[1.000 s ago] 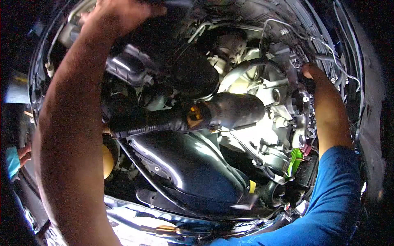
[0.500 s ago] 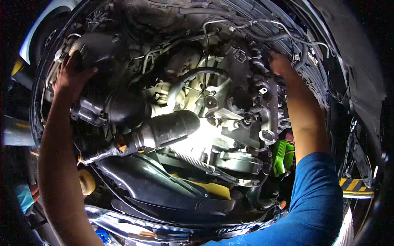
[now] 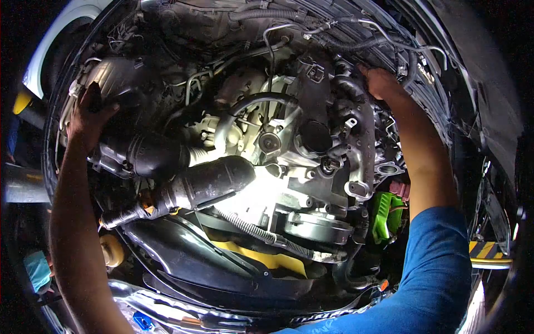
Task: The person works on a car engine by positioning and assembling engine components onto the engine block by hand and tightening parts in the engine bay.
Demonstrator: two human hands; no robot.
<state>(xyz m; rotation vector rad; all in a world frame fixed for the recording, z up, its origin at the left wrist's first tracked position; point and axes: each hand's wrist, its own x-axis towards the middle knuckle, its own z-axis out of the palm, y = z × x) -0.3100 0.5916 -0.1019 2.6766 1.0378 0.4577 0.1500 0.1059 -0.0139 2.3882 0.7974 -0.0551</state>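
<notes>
**Your View Is Sliding Over the Engine**

The engine point(image 3: 317, 189) is showing further left than before. Your left hand point(image 3: 86, 121) is spreading its thumb away by the dark box point(image 3: 123, 82), up on the left. Your right hand point(image 3: 382, 84) is reaching past the bumpy metal pipes point(image 3: 359, 161); its fingertips are hiding, so I cannot tell their shape. The box is looking smooth, stiff and not too heavy, its edge seeming best for holding. The pipes are looking hard and heavy.

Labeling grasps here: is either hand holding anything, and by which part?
Cannot be told. The left hand is spread at the dark housing, no clear grip; the right hand is beside the engine, its fingertips too shadowed to read.
</notes>
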